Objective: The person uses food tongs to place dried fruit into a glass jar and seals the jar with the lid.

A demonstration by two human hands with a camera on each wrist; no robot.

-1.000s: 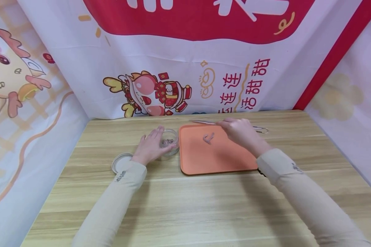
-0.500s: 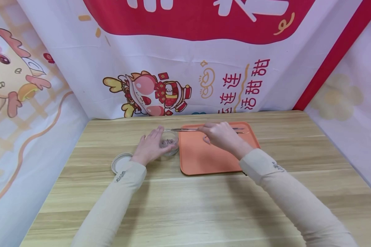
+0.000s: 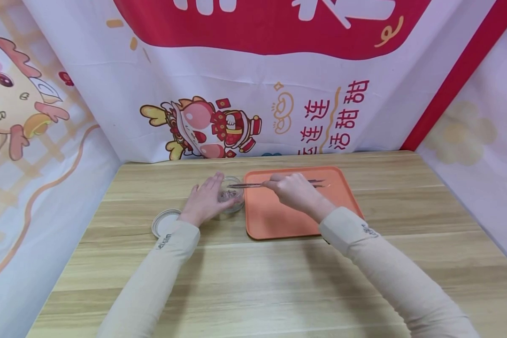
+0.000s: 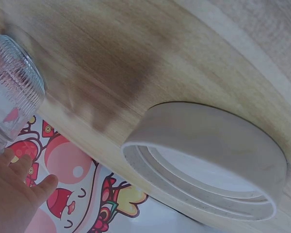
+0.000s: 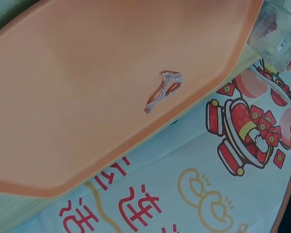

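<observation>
In the head view my left hand point(image 3: 207, 199) holds a clear glass jar point(image 3: 233, 207), fingers on its far side and thumb on its near side. Small brownish strips lie inside the jar. My right hand point(image 3: 293, 190) grips metal tongs point(image 3: 247, 185), whose tips point left over the jar's mouth. Whether the tips pinch anything is too small to tell. Under the right hand lies an orange tray point(image 3: 279, 225). A frosted reddish-brown strip point(image 5: 172, 76) rests on it in the right wrist view; the right hand hides this strip from the head camera.
A white-lined round lid point(image 3: 164, 221) lies on the wooden table point(image 3: 253, 291), left of the jar and beside my left cuff. The tray sits just right of the jar. A printed cloth point(image 3: 253, 94) hangs behind the table's back edge.
My right hand has moved left and slightly nearer with the tongs, from the tray's back right until the tips are over the jar. My left hand has stayed at the jar.
</observation>
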